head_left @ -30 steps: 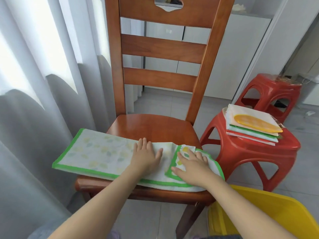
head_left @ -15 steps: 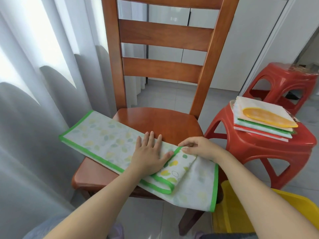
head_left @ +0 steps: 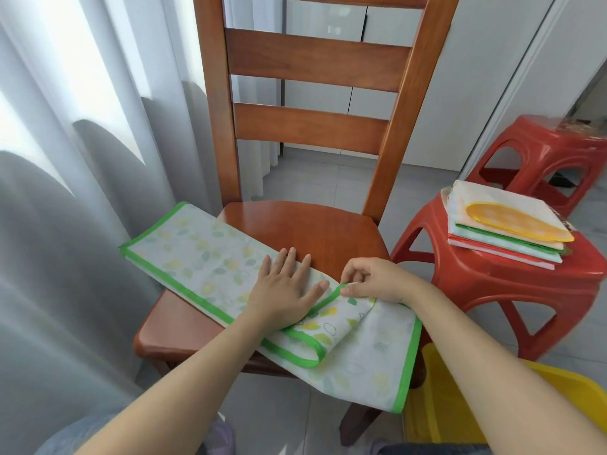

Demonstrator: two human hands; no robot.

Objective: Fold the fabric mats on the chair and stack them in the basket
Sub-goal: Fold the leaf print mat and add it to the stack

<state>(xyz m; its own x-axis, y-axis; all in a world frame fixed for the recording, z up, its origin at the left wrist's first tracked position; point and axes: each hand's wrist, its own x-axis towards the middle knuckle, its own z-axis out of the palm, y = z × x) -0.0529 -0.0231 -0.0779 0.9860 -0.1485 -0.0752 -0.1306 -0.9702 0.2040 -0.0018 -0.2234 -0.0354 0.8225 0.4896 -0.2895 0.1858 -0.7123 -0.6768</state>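
Currently head view: left hand (head_left: 285, 292) flat, fingers spread, pressing green-edged mat (head_left: 210, 264) on chair (head_left: 305, 231) seat. Right hand (head_left: 374, 279) just beside it pinches mat's folded edge; right of pinch, mat hangs off seat above yellow basket (head_left: 492, 399).

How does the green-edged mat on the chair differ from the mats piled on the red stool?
The green-edged mat lies long and mostly spread across the chair, one end turned over; the stacked mats sit folded small on the red stool. The left hand presses the green-edged mat and the right hand pinches its edge; nothing touches the stacked mats. Both are thin fabric with coloured borders.
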